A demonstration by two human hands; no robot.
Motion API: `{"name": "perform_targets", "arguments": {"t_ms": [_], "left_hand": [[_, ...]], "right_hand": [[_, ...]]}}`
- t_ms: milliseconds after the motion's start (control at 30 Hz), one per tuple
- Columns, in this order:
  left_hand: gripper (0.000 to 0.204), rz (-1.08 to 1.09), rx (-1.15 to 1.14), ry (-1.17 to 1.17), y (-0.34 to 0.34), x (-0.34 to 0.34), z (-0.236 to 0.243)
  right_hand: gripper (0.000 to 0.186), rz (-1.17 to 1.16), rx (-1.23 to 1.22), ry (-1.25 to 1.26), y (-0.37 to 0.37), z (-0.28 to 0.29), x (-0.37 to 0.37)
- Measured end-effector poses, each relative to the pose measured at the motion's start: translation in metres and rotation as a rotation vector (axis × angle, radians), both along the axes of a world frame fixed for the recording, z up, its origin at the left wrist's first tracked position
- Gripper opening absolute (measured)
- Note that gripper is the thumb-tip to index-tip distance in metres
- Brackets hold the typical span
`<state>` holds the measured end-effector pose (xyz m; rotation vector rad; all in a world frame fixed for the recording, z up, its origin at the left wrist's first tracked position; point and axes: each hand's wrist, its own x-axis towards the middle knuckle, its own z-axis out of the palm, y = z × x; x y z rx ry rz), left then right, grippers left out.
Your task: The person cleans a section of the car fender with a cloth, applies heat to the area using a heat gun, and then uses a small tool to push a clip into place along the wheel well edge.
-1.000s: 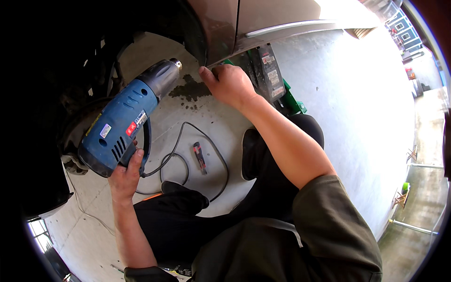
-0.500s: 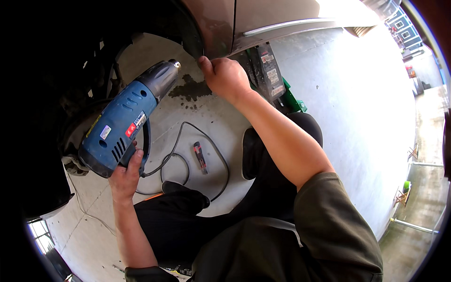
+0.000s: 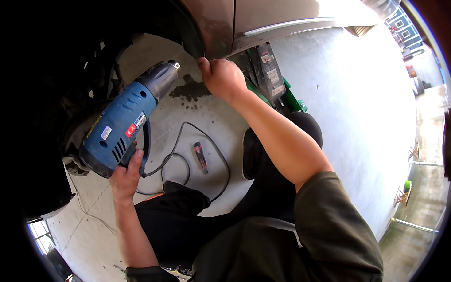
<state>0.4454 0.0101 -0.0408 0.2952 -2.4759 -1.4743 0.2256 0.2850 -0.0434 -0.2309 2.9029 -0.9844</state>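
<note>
A blue heat gun (image 3: 121, 120) with a dark grey front and a metal nozzle is in my left hand (image 3: 125, 182), whose fingers wrap round its handle. Its nozzle points up and to the right, toward the car's wheel arch. My right hand (image 3: 224, 79) is closed at the lower rear corner of the wheel arch edge (image 3: 191, 42), below the brownish fender (image 3: 213, 23). The thumb presses at that edge; the other fingers are mostly hidden behind the hand. A small gap separates the nozzle from my right hand.
On the floor lie a red and black utility knife (image 3: 200, 157) and the looped grey power cord (image 3: 221, 152). A green and black floor jack (image 3: 292, 101) stands under the car door (image 3: 286, 14). A dark wet patch (image 3: 188, 89) marks the concrete. My knees and shoes are close below.
My right hand has shifted very slightly to the left along the arch edge. The heat gun and my left hand have hardly moved.
</note>
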Motion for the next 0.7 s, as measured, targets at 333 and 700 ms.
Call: {"name": "perform_targets", "arguments": {"t_ms": [333,700], "left_hand": [[0.035,-0.004,0.051,0.022,0.001,-0.002,0.0],[0.035,-0.002,-0.011,0.025,-0.008,0.001,-0.001]], "right_hand": [[0.054,0.219,0.24,-0.185,-0.005,-0.046,0.01],[0.031,1.008,0.84,-0.715,-0.001,-0.212,0.064]]}}
